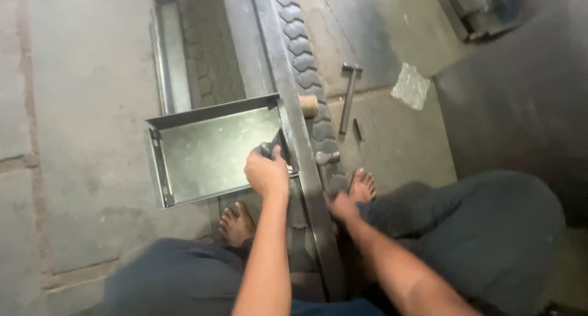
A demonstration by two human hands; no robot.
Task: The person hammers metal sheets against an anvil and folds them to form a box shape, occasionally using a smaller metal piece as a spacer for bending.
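Bare concrete floor (92, 77), a hammer (349, 98) lying well beyond the hands. The left hand (267, 172) has its fingers pressed around a dark tool at the sheet-metal tray (208, 150) wall; right hand (343, 207) braces the long steel bar (300, 138), finger state unclear. Judging by this, steady bar pressure keeps the tray edge square.

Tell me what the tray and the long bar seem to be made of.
Tray: likely sheet steel, dull grey with a soft sheen and folded rims. Long bar: apparently bare steel too, grey, straight-edged, with a worn matte look.
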